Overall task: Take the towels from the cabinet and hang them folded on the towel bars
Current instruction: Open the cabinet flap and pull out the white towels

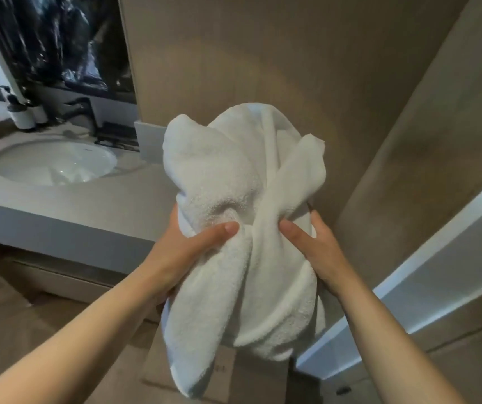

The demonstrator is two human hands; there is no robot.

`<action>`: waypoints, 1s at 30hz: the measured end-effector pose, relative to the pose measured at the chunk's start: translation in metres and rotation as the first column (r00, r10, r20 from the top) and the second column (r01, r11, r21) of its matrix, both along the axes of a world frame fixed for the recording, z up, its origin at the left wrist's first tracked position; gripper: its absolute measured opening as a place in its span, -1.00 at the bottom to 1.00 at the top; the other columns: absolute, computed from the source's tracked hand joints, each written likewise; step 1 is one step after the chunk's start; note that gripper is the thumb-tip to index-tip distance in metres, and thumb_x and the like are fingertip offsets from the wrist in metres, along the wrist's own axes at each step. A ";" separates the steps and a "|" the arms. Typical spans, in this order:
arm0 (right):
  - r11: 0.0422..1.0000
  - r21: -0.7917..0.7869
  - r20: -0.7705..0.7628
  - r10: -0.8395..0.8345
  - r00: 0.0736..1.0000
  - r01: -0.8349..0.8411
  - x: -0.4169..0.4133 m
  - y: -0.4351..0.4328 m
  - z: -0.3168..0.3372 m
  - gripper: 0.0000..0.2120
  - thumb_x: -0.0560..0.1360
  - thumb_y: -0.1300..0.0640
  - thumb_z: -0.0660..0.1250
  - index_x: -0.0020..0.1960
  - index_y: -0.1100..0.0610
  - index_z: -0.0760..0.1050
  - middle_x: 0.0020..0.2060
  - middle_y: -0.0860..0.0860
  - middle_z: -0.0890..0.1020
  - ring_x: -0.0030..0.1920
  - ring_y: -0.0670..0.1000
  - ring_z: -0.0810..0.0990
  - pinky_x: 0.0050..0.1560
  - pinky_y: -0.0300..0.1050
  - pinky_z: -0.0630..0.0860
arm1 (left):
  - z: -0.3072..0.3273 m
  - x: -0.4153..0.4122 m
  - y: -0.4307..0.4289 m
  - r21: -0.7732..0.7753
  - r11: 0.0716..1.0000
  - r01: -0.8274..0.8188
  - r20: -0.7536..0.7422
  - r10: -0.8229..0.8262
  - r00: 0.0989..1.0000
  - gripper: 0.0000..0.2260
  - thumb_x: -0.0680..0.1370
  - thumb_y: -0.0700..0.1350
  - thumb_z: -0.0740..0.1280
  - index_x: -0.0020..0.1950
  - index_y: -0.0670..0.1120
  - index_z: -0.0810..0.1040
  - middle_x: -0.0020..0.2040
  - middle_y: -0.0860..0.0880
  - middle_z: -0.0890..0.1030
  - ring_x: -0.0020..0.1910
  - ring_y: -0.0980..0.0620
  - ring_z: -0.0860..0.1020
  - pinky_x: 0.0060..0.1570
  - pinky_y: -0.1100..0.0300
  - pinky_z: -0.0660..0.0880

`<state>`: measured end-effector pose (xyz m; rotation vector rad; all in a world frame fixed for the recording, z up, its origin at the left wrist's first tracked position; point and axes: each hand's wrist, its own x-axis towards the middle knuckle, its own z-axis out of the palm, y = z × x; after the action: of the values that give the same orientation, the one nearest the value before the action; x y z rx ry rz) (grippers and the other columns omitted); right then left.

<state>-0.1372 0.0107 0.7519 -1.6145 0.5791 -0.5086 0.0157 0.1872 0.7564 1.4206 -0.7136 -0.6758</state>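
Both hands — left hand (187,246), right hand (318,246) — clutch bunched white towel (234,182) between them.

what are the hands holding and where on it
Both hold one bunched white towel around its middle: left hand on its left side, right hand on its right, thumbs pressed into the front.
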 end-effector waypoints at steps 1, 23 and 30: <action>1.000 -0.006 0.019 0.019 1.000 -0.019 0.015 0.008 0.004 -0.48 0.29 -0.18 0.51 0.20 -0.17 0.46 0.03 -0.29 0.66 0.03 -0.25 0.64 -0.16 -0.44 0.52 | 0.006 0.010 0.012 -0.007 1.000 -0.024 0.026 0.024 0.999 -0.07 0.16 0.32 0.56 0.44 0.14 0.27 0.29 0.12 0.55 0.23 0.08 0.56 0.26 -0.07 0.48; 0.999 0.016 0.135 0.046 0.990 -0.048 0.304 0.191 -0.016 -0.30 0.30 -0.36 0.33 0.34 -0.04 0.44 0.07 -0.25 0.65 0.06 -0.25 0.62 -0.14 -0.47 0.48 | 0.013 0.269 0.201 0.063 0.967 -0.246 0.183 0.231 0.956 -0.18 0.06 0.44 0.51 0.23 0.49 0.21 0.21 0.40 0.47 0.18 0.32 0.49 0.08 0.29 0.45; 0.997 0.073 0.132 -0.007 0.991 -0.003 0.380 0.163 -0.046 -0.15 0.27 -0.52 0.26 0.44 -0.09 0.37 0.21 -0.20 0.60 0.17 -0.23 0.57 -0.05 -0.40 0.50 | -0.002 0.341 0.170 0.099 0.965 -0.244 0.251 0.213 0.944 -0.26 0.09 0.38 0.52 0.12 0.59 0.16 0.17 0.52 0.38 0.12 0.54 0.39 -0.04 0.46 0.33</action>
<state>0.2428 0.1737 0.7057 -1.4987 0.4945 -0.5846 0.3569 0.3571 0.7541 1.6927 -0.6855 -0.3776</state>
